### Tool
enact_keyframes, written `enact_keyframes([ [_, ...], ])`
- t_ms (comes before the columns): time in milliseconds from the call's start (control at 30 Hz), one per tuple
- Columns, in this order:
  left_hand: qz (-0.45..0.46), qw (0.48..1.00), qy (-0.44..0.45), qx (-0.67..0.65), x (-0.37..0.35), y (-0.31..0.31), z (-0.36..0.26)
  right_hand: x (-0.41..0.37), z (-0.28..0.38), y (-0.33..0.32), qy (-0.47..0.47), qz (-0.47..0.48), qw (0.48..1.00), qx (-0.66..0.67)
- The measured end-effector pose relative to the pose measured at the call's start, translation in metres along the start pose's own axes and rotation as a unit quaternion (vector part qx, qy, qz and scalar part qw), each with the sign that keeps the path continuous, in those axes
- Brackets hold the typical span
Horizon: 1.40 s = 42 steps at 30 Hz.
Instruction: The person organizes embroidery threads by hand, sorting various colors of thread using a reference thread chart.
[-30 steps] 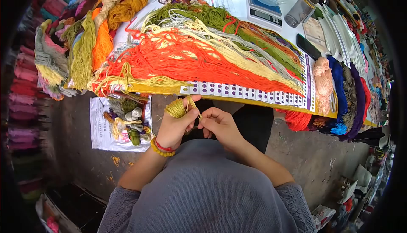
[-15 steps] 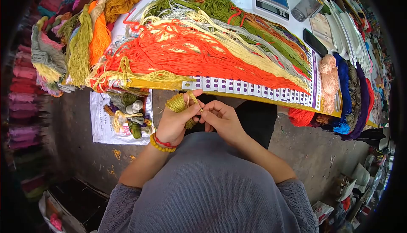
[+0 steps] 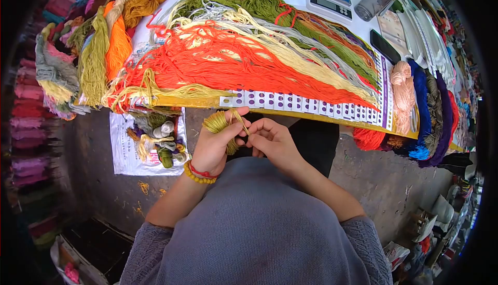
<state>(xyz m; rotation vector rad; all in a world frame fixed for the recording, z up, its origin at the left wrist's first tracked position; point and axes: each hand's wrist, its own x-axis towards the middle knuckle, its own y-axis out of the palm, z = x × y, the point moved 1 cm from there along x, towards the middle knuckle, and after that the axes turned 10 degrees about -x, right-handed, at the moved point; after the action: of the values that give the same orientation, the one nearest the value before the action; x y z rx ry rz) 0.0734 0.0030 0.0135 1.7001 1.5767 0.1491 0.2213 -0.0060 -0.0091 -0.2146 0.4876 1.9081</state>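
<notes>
A bundle of olive-gold thread [image 3: 217, 123] is wrapped in my left hand [image 3: 212, 147], with a loop of it passing over the fingers. My right hand [image 3: 271, 142] pinches strands from the same bundle between thumb and forefinger, close beside the left fingertips. Both hands are in front of my body, just below the table's yellow edge. Above them, a white card strip with dark dots and holes [image 3: 282, 101] runs along that edge. Long red threads [image 3: 207, 62] fan out from it across the table, beside cream, grey and green ones.
Hanging skeins [image 3: 93, 62] crowd the left end of the table, and a pink skein [image 3: 401, 95] lies at the right. A scale [image 3: 329, 4], a jar [image 3: 371, 5] and a black phone [image 3: 385, 46] stand farther back. A white bag with thread bundles [image 3: 124, 147] is below at left.
The right hand's fingers have shifted slightly on the pinched strands, and the left fingers have moved a little. The view has shifted slightly. Both hands keep the thread.
</notes>
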Motion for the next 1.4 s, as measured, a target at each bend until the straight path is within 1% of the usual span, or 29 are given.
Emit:
enact_keyframes([
  [67, -0.005, 1.0, -0.001, 0.006, 0.0, 0.001, 0.0, 0.0, 0.0, -0.002, -0.005, 0.006, 0.999, -0.04],
  [200, 0.016, 1.0, 0.008, 0.014, 0.001, 0.001, 0.002, -0.001, 0.003, -0.001, -0.001, -0.002, 0.999, -0.035],
  [267, 0.022, 0.999, 0.011, 0.022, 0.001, 0.001, 0.002, -0.001, 0.003, -0.001, -0.009, -0.004, 1.0, 0.0],
  [400, 0.021, 0.999, 0.024, 0.034, 0.002, 0.0, 0.003, -0.001, 0.001, -0.002, -0.002, -0.01, 1.0, 0.005],
  [500, 0.027, 0.999, 0.032, 0.035, 0.001, -0.001, 0.005, -0.001, 0.002, -0.001, -0.004, -0.005, 1.0, -0.015],
  [567, 0.026, 0.998, 0.035, 0.033, 0.001, -0.001, 0.005, -0.002, 0.004, 0.003, -0.063, -0.008, 0.997, -0.051],
  [700, 0.026, 0.999, 0.022, 0.013, 0.0, -0.002, 0.004, -0.003, 0.006, 0.004, -0.062, -0.013, 0.996, -0.062],
  [767, 0.033, 0.999, 0.018, 0.005, -0.001, -0.001, 0.002, -0.005, 0.007, 0.002, -0.04, -0.022, 0.998, -0.051],
  [833, 0.022, 1.0, -0.001, 0.006, -0.002, 0.002, -0.001, -0.006, 0.009, 0.002, -0.04, -0.027, 0.998, -0.045],
  [900, 0.014, 1.0, -0.001, 0.014, -0.004, 0.003, -0.002, -0.007, 0.009, 0.002, -0.039, -0.033, 0.998, -0.039],
  [967, 0.008, 1.0, -0.002, 0.023, -0.005, 0.003, -0.002, -0.007, 0.006, 0.001, -0.055, -0.043, 0.997, -0.021],
  [1067, 0.007, 1.0, -0.011, 0.003, -0.006, 0.002, -0.001, -0.007, 0.006, 0.003, -0.078, -0.056, 0.995, -0.022],
  [1133, 0.027, 0.999, -0.027, -0.006, -0.006, 0.002, -0.001, -0.006, 0.004, 0.002, -0.076, -0.056, 0.995, -0.022],
  [1267, 0.013, 1.0, -0.025, -0.009, -0.009, 0.007, -0.002, -0.007, 0.006, 0.002, -0.078, -0.051, 0.995, -0.019],
  [1367, 0.025, 0.999, -0.022, 0.004, -0.008, 0.005, -0.001, -0.007, 0.006, 0.003, -0.075, -0.052, 0.996, -0.015],
  [1400, 0.043, 0.999, -0.01, 0.01, -0.006, 0.001, 0.002, -0.008, 0.006, 0.003, -0.075, -0.052, 0.996, -0.015],
])
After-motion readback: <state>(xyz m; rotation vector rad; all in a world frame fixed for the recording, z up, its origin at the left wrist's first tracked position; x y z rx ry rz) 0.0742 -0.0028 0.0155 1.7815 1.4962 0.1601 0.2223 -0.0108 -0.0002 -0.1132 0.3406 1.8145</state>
